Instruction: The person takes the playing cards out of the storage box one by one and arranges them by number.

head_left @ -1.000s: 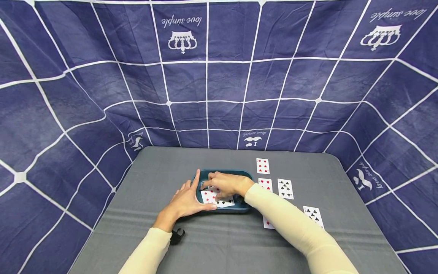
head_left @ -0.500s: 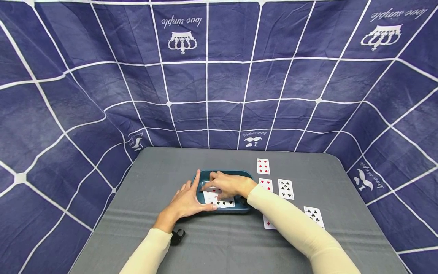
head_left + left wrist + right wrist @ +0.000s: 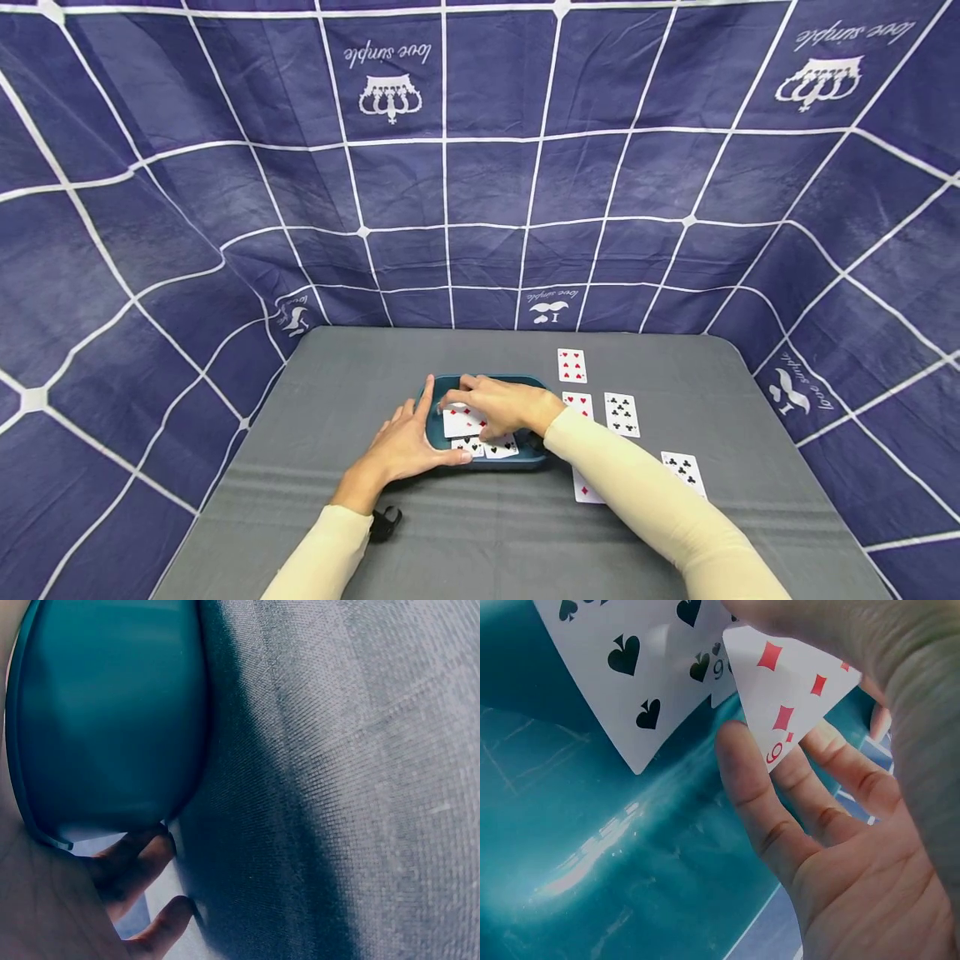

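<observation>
The right hand [image 3: 501, 405] pinches a diamond card [image 3: 802, 671] inside the tray [image 3: 112, 712], whose end the left hand [image 3: 403, 442] clasps. Spade cards [image 3: 615, 697] lie beside both thumbs; overlapping edges could drag them along, a slack pinch could drop the diamond.

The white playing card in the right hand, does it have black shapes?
No, the white playing card the right hand holds shows red diamonds.

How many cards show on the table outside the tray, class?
5: far hearts card, nearer hearts card, clubs card right of that, rightmost clubs card, diamonds card partly behind the right sleeve, which may hide more.
</observation>
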Tool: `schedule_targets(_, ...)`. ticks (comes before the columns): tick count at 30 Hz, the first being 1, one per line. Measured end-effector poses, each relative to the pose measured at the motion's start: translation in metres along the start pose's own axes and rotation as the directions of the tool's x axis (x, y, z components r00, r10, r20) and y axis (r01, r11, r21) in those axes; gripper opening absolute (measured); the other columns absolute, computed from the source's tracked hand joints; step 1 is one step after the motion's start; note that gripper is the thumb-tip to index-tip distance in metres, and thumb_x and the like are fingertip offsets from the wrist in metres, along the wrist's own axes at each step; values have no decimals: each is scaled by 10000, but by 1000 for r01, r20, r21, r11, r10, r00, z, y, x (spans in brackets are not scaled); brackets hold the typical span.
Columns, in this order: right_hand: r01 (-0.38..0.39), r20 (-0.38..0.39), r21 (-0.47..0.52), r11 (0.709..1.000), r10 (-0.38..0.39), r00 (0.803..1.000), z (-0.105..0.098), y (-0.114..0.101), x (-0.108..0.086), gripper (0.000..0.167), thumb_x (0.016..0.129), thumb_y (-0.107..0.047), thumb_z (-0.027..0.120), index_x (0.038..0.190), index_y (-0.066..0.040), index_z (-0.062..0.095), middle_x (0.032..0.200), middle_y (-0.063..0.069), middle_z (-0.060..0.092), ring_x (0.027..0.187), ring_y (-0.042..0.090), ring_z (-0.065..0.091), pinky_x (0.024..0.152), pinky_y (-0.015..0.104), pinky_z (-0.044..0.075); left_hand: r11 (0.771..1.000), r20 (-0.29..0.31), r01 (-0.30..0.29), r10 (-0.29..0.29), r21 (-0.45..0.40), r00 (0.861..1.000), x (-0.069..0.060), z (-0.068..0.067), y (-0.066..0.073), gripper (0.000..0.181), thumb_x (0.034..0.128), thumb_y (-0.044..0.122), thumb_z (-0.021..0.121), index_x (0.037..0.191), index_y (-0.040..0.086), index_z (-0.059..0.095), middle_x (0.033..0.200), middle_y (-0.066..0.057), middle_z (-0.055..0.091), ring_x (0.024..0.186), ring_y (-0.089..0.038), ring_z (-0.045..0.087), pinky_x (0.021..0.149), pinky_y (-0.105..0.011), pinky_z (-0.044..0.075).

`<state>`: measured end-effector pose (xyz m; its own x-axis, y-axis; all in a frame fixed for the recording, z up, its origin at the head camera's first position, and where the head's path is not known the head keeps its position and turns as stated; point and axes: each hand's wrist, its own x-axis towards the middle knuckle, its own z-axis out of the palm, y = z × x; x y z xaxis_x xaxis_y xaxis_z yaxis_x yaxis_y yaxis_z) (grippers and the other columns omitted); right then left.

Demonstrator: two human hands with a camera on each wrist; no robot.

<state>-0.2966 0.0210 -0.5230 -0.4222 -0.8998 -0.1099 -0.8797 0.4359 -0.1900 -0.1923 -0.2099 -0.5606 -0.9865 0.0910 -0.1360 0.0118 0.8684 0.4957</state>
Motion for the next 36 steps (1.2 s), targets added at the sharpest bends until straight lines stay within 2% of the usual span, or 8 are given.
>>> schedule_targets(3,-5,-5,13,1000,5,1000,-1,1,-1,885,932,-202,1004,1683,-356,562,1448,24,632,1218,190,715,1125,373,627,1000,-5,6,-5,5,1000,0,0,0,1604,746,925,902,1901,262,7,1782,-343,459,1621,-491,523,1302,-808,387)
schedule_targets(11,-42,-49,76,996,46,998,-12,3,-13,886,928,-171,1001,1694,-314,580,1389,38,638,1051,187,712,1027,420,656,1000,-9,-3,3,15,1000,3,-1,2,1616,736,941,891,1896,291,-28,1773,-322,475,1604,-473,538,1279,-787,427)
schedule_targets(16,-30,-72,89,996,36,997,-14,7,-18,891,945,-179,977,1719,-335,563,1351,46,655,1093,199,724,1004,445,663,1000,-12,4,-4,13,1000,2,-1,1,1618,733,934,899,1902,245,18,1782,-342,459,1621,-492,524,1274,-794,432)
schedule_targets(23,-15,-128,110,994,29,991,-18,11,-31,804,983,-202,956,1692,-320,596,1409,57,661,1141,196,719,1085,448,646,1000,-18,2,-2,12,1000,0,0,1,1619,734,922,911,1902,226,32,1782,-370,447,1624,-513,517,1262,-820,425)
schedule_targets(29,-18,-165,159,987,45,985,-20,16,-42,889,939,-129,976,1714,-268,563,1469,83,643,1132,213,711,1088,456,644,1000,-17,6,-6,11,1000,0,2,-1,1618,732,916,914,1902,228,33,1782,-366,451,1626,-511,514,1265,-817,424)
schedule_targets(32,-18,-181,171,985,49,982,-22,20,-47,921,923,-112,984,1719,-240,539,1503,98,625,1107,207,707,1061,431,644,1000,-22,6,-6,9,1000,0,2,-1,1621,723,937,903,1903,230,44,1779,-362,457,1621,-510,519,1251,-820,439)
schedule_targets(36,-23,-202,188,982,61,977,-24,27,-55,969,905,-80,990,1732,-246,512,1549,103,596,982,177,723,971,352,643,1000,-15,14,-14,9,1000,0,0,1,1622,727,929,907,1903,238,30,1786,-367,444,1629,-522,510,1249,-830,436)
